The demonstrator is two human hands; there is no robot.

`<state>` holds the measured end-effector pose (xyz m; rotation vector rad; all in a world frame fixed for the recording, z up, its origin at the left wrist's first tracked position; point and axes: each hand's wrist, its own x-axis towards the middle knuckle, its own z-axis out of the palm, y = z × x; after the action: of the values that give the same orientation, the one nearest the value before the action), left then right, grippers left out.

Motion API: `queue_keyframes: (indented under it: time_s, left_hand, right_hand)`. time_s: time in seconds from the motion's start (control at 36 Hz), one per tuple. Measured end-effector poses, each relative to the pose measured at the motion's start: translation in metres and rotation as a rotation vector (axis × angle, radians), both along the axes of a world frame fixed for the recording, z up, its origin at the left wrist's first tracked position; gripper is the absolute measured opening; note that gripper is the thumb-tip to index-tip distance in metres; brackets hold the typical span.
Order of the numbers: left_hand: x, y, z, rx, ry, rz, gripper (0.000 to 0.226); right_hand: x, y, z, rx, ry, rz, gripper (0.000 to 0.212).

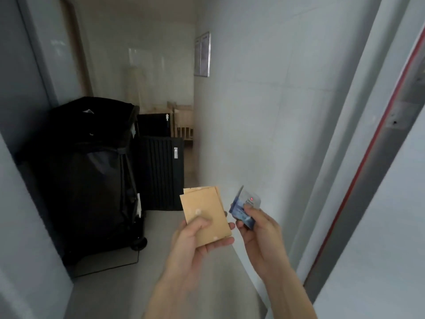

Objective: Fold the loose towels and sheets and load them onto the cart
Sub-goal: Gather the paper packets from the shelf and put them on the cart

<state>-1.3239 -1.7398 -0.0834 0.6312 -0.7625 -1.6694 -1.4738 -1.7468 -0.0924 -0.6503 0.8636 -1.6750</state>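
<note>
Cart (pixel 87 171) left; floor (pixel 161 226) beside.

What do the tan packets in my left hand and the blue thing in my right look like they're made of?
Tan packets: probably kraft paper, matte, flat with crisp edges, a few pale spots. Blue packet: likely glossy plastic film or coated card; it catches light and bends, with print too blurred to read.

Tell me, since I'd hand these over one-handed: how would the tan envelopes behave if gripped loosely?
The tan envelopes look thin and flat, so probably light and somewhat bendy. There are at least two, fanned apart, so they may slide on each other. The left hand pinches them with the thumb on top, which likely suffices.
</note>
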Motion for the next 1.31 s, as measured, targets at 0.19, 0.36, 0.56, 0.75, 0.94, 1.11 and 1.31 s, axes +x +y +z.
queue_keyframes:
  time_s: [0.19, 0.36, 0.56, 0.75, 0.94, 1.11, 1.31]
  left_hand:
    - [-0.015, -0.112, -0.025, 0.020, -0.028, 0.040, 0.034]
    - [-0.035, -0.226, -0.042, 0.042, -0.065, 0.095, 0.040]
    - [-0.059, -0.366, -0.040, 0.089, -0.124, 0.215, 0.038]
    - [-0.061, -0.478, -0.033, 0.124, -0.106, 0.355, 0.029]
    - [-0.055, -0.590, -0.039, 0.089, -0.086, 0.395, 0.037]
    - [-0.051, -0.715, -0.059, 0.143, -0.044, 0.396, 0.022]
    - [-0.047, -0.872, -0.062, 0.129, -0.003, 0.340, 0.027]
  right_hand:
    - [-0.011, -0.110, -0.019, 0.033, -0.035, 0.020, 0.019]
    - [-0.039, -0.231, -0.045, 0.051, -0.099, 0.046, 0.016]
    - [-0.072, -0.388, -0.055, 0.076, -0.169, 0.090, 0.017]
    - [-0.073, -0.516, -0.043, 0.118, -0.106, 0.165, 0.019]
    - [-0.063, -0.631, -0.050, 0.152, 0.033, 0.199, 0.018]
    - [-0.059, -0.751, -0.057, 0.129, 0.150, 0.216, 0.024]
    - [-0.056, -0.898, -0.051, 0.139, 0.196, 0.182, 0.015]
